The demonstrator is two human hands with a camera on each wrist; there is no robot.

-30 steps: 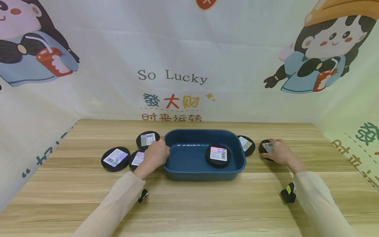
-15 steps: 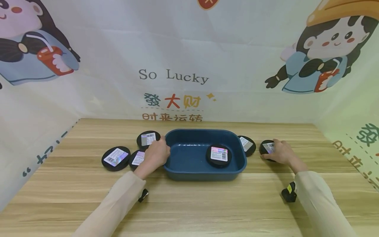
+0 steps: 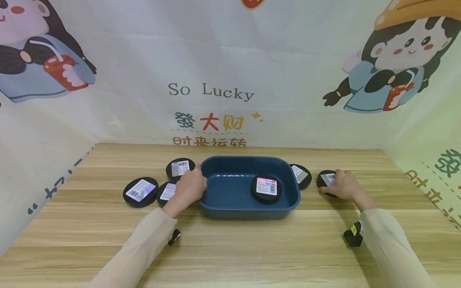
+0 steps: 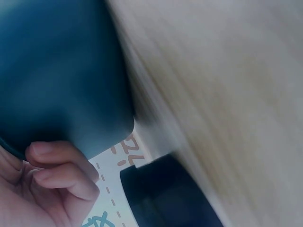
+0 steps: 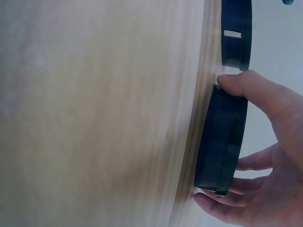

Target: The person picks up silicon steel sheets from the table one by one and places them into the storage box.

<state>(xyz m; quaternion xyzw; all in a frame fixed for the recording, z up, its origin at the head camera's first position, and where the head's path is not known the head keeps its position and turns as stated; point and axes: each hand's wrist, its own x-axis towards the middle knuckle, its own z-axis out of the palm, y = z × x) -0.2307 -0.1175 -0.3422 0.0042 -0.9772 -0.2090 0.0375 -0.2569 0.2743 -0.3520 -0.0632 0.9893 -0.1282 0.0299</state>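
Observation:
With curled fingers, my left hand [image 3: 191, 185] grips the left rim of a blue rectangular plastic tub [image 3: 230, 214]; in the left wrist view those fingers [image 4: 64, 172] bend against the tub wall [image 4: 71, 85]. Inside the tub, toward its right end, lies a round black case [image 3: 266, 197] with a white barcode label. To the tub's right, my right hand [image 3: 345, 186] holds another round black case [image 3: 327, 179] by its edge. The right wrist view has thumb and fingers on opposite sides of this case [image 5: 220, 142], which sits on or just above the table; the exact contact is unclear.
One more black case [image 3: 299, 176] lies against the tub's right side. Left of the tub are three others: a rear one [image 3: 180, 169], a near one [image 3: 167, 193] partly behind my wrist, and a leftmost one [image 3: 140, 192]. A printed cloth [image 3: 212, 56] hangs behind the wooden table [image 3: 245, 252].
My right hand has shifted slightly to the right on its case, showing a bit more of the label. The left hand and the tub stay in place.

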